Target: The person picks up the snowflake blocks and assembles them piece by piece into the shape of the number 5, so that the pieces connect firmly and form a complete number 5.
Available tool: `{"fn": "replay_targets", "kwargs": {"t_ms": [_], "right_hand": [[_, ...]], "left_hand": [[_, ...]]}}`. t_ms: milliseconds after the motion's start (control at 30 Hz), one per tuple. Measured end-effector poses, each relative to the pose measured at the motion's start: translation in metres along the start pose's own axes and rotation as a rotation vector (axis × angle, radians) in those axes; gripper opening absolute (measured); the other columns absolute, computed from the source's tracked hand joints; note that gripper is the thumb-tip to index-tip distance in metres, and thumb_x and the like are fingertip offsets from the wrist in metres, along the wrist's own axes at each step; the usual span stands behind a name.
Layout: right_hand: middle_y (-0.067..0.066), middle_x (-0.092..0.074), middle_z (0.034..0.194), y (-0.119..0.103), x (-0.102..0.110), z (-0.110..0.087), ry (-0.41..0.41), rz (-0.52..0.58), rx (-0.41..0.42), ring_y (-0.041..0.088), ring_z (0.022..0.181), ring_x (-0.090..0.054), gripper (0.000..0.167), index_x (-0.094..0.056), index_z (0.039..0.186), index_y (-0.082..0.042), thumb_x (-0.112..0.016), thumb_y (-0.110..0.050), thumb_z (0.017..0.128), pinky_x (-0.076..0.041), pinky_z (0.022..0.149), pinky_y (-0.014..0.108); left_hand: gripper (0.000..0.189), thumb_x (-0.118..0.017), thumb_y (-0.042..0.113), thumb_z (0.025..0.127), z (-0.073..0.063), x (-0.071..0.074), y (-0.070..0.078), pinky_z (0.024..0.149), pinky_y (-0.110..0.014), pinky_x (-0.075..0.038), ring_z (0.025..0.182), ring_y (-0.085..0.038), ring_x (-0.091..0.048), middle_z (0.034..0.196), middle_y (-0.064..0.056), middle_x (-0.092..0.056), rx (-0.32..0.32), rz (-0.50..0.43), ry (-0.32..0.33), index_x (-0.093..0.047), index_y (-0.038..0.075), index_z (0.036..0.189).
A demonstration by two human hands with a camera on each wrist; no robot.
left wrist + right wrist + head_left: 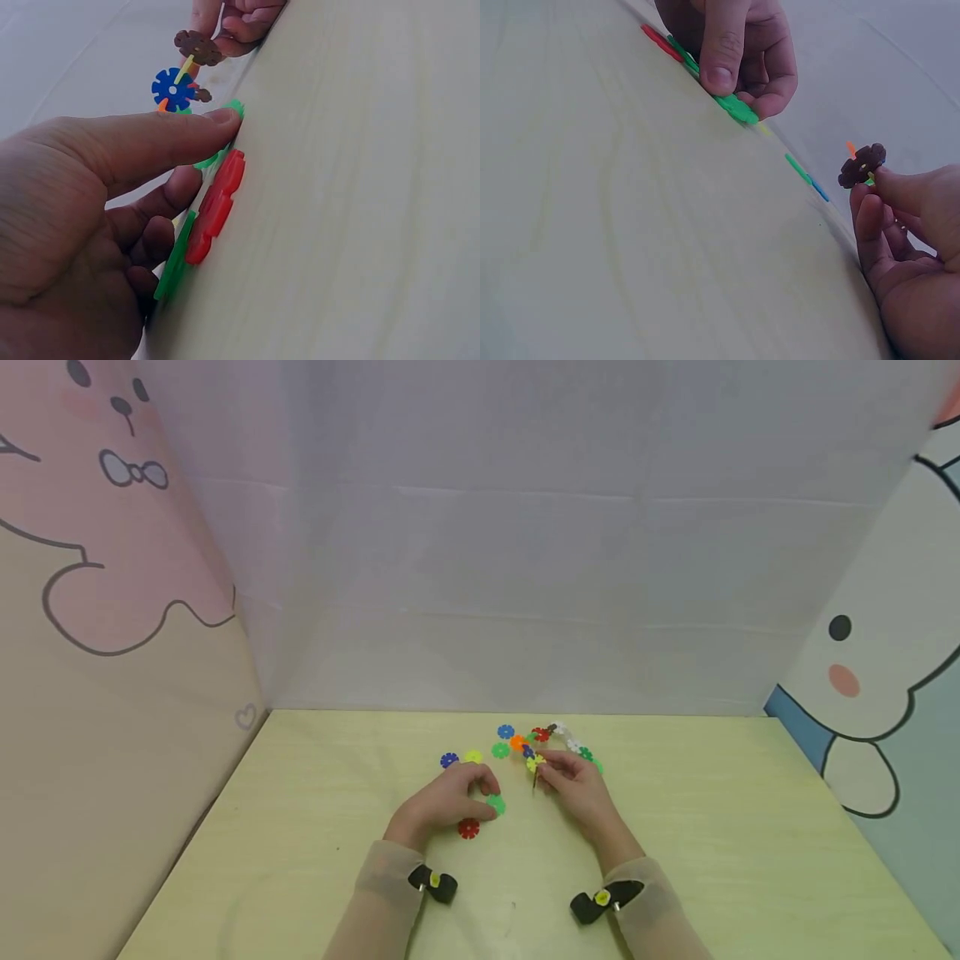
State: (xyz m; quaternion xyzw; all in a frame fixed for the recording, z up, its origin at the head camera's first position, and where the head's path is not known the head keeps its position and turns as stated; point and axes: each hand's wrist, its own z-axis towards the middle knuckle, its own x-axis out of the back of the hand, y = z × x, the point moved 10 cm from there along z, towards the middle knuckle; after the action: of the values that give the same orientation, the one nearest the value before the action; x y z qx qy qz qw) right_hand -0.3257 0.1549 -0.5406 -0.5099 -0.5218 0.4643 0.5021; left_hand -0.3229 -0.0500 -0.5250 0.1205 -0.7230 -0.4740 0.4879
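1. Two hands, both busy: left hand (pixel 448 799) and right hand (pixel 579 787), each with one black wrist strap, over one pale table (pixel 750 835)
2. Left grip: thumb and fingers pinching one light green disc (pixel 497 807), low at the tabletop
3. Right grip: thumb and fingertips pinching one chain (pixel 541 734) by its near end, at a yellow disc (pixel 534 763) and a brown disc (pixel 862 166), raised off the table
4. Loose discs, five in head view: one dark blue (pixel 448 760), one yellow, partly hidden (pixel 472 757), one mid-blue (pixel 506 731), one green (pixel 500 750), one red (pixel 468 829); left wrist view adds one dark green (pixel 175 259) just beside the red, under the left fingers
5. Chain: flat, notched, flower-like discs slotted together, curving behind the right hand; orange, dark blue, red, two white and greens show; exact total can't tell, partly covered
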Motion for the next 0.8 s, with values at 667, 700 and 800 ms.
{"fn": "replay_targets", "kwargs": {"t_ms": [667, 700, 800], "right_hand": [[0.01, -0.073, 0.107, -0.002, -0.003, 0.0, -0.004, 0.004, 0.005, 0.017, 0.091, -0.069, 0.029, -0.073, 0.134, 0.001, -0.069, 0.001, 0.106, -0.06, 0.077, 0.022], [0.01, -0.074, 0.107, -0.002, -0.003, 0.0, -0.004, 0.002, 0.005, 0.017, 0.091, -0.069, 0.029, -0.073, 0.134, 0.001, -0.07, 0.001, 0.106, -0.06, 0.077, 0.022], [0.01, -0.074, 0.107, -0.002, -0.003, 0.001, -0.005, 0.002, 0.006, 0.017, 0.091, -0.069, 0.029, -0.073, 0.135, 0.001, -0.069, 0.001, 0.106, -0.06, 0.077, 0.022]], "left_hand": [[0.009, -0.08, 0.019, 0.098, 0.006, 0.003, -0.018, 0.077, -0.036, -0.05, 0.085, -0.019, -0.059, 0.091, 0.0, -0.065, 0.062, -0.069, 0.077, -0.073, 0.017, 0.103], [0.008, -0.08, 0.02, 0.098, 0.006, 0.003, -0.018, 0.077, -0.036, -0.05, 0.085, -0.019, -0.059, 0.091, 0.0, -0.065, 0.061, -0.07, 0.08, -0.073, 0.017, 0.102], [0.007, -0.078, 0.023, 0.1, 0.005, 0.005, -0.017, 0.079, -0.036, -0.051, 0.086, -0.019, -0.06, 0.092, 0.001, -0.067, 0.065, -0.08, 0.093, -0.074, 0.017, 0.102]]}}
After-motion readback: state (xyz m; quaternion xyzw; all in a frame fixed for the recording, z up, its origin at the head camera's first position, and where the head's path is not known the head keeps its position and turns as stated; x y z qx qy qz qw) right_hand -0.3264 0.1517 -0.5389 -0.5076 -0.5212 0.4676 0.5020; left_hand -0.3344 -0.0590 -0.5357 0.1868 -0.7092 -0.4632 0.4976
